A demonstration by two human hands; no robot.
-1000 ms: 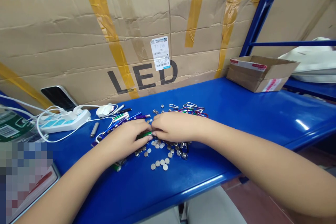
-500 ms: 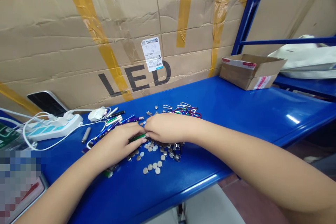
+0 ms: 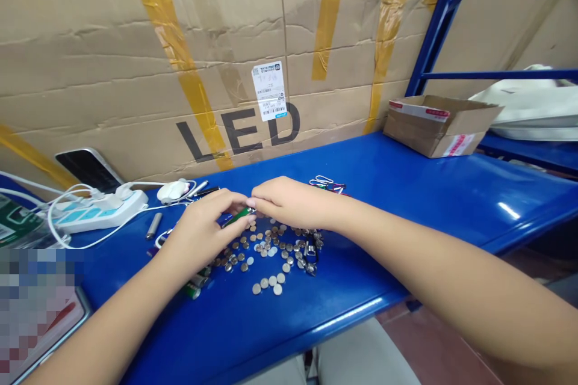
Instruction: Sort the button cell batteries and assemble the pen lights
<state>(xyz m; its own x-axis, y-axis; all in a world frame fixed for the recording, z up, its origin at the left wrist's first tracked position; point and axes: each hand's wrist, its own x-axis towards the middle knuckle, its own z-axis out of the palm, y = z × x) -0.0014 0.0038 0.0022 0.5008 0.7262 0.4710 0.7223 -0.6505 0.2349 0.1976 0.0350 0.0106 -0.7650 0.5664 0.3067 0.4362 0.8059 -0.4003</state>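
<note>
My left hand point(image 3: 205, 222) is closed around a slim green metal tube point(image 3: 238, 215), which looks like a small flashlight body. The tube points up to the right. At its silver end, my right hand point(image 3: 284, 201) pinches with its fingertips; the fingers hide any small part there. Below both hands, many round silver button cells point(image 3: 272, 281) lie scattered on the blue table point(image 3: 343, 277). Small metal fittings point(image 3: 310, 251) with dark loops lie to their right. Carabiner clips point(image 3: 326, 181) rest behind my right forearm. More tubes point(image 3: 195, 289) are partly hidden under my left wrist.
At the left are a white power strip point(image 3: 102, 212) with cables, a phone point(image 3: 88, 169) and a grey cylinder point(image 3: 154, 225). A large cardboard box point(image 3: 226, 30) marked LED stands behind. An open small carton point(image 3: 438, 126) sits at the back right, near a blue frame post point(image 3: 436, 30).
Both hands have lifted slightly, with the green tube raised off the table area. More button cells now show beneath them. The view has shifted a little.
</note>
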